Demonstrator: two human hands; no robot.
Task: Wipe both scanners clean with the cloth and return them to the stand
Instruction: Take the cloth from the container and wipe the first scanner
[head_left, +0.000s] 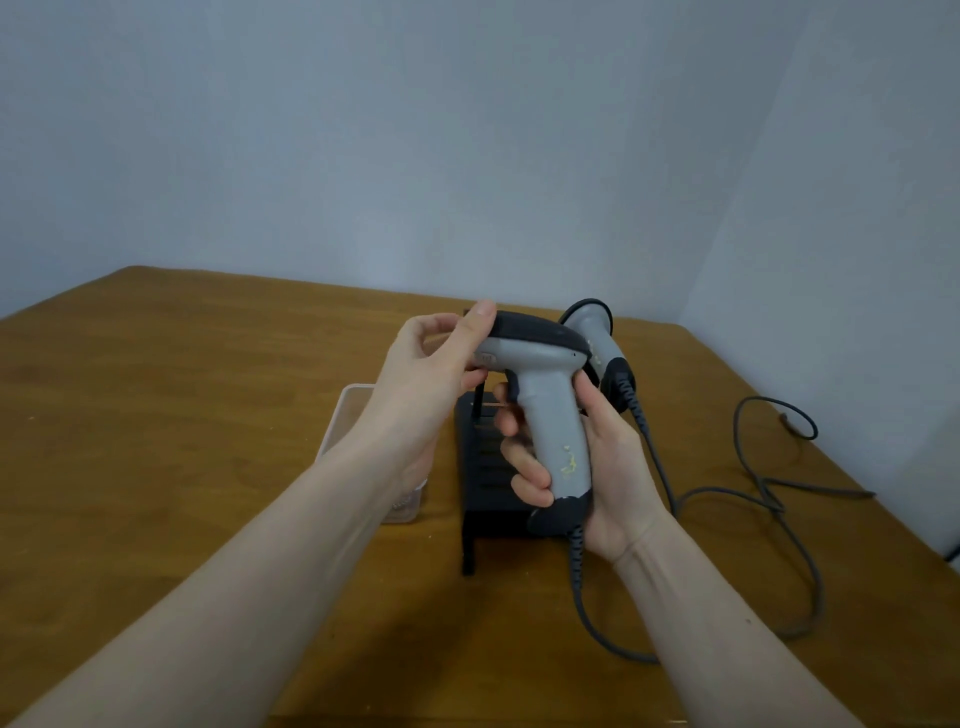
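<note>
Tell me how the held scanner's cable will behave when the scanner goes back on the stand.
The cable looks floppy, lying in loose loops on the table, so it will probably trail and drag. Its coiled part near the scanner may stretch slightly.

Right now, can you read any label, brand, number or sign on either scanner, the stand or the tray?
No text reads anywhere.
Held scanner: yellowish specks on the grip are residue, not print; a small mark by the head is too blurred to read.
Second scanner: no label visible.
Black stand: none.
Clear tray: none.
</note>
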